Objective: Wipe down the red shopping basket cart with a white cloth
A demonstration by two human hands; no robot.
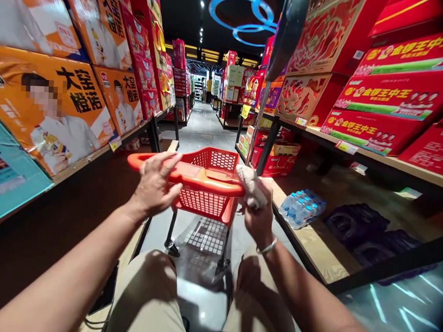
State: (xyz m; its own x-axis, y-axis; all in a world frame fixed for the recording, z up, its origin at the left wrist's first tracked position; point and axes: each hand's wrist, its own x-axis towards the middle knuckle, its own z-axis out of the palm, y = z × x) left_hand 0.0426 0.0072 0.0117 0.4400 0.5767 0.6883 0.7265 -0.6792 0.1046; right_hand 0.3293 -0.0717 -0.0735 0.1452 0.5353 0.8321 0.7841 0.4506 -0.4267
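An orange-red shopping cart (205, 200) stands in front of me on the aisle floor, its basket showing no goods. My left hand (157, 183) rests on the left part of the cart's handle, fingers spread over it and thumb apart. At the handle's right end, my right hand (261, 209) is wrapped round a crumpled whitish cloth (250, 184), which touches the handle. A bracelet (267, 246) circles the right wrist. Just beyond the cloth rises a thin metal pole (258, 121) with a dark upper part.
Shelves with orange boxes (58, 110) line the left side. Red boxes (386, 100) fill the right shelf, above shrink-wrapped water bottles (302, 207) on a low wooden board. The tiled aisle (205, 119) runs ahead between displays, with a person (209, 89) far off.
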